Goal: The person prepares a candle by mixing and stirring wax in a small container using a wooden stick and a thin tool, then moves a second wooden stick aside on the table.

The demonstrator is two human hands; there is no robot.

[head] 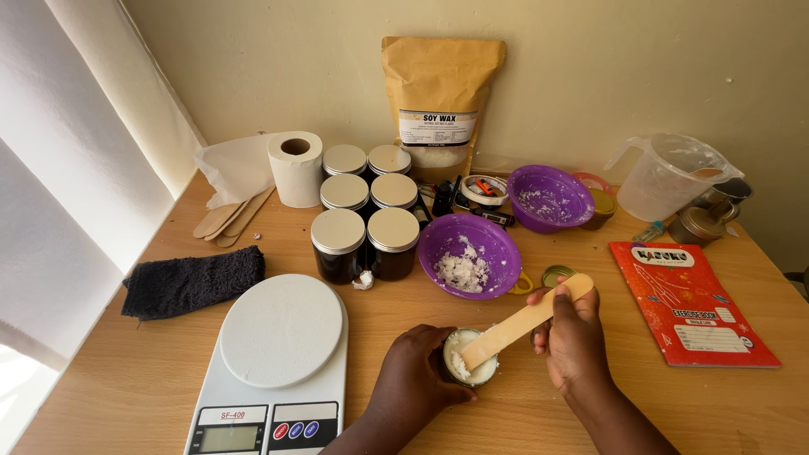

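Our left hand (413, 371) is wrapped around a small round tin (470, 357) of white wax, sitting on the wooden table (126, 379) front centre, just right of the white kitchen scale (278, 354). Our right hand (573, 337) pinches a flat wooden stick (524, 321), its lower end down in the tin.

Packaging: tall brown paper pouch (440, 101) with a white rectangular label, upright against the back wall. Six dark jars with silver lids (366, 215) in front of it, left. Purple bowl (469, 254) with white flakes just behind the tin. Red exercise book (691, 303) with a white label panel, flat at right.
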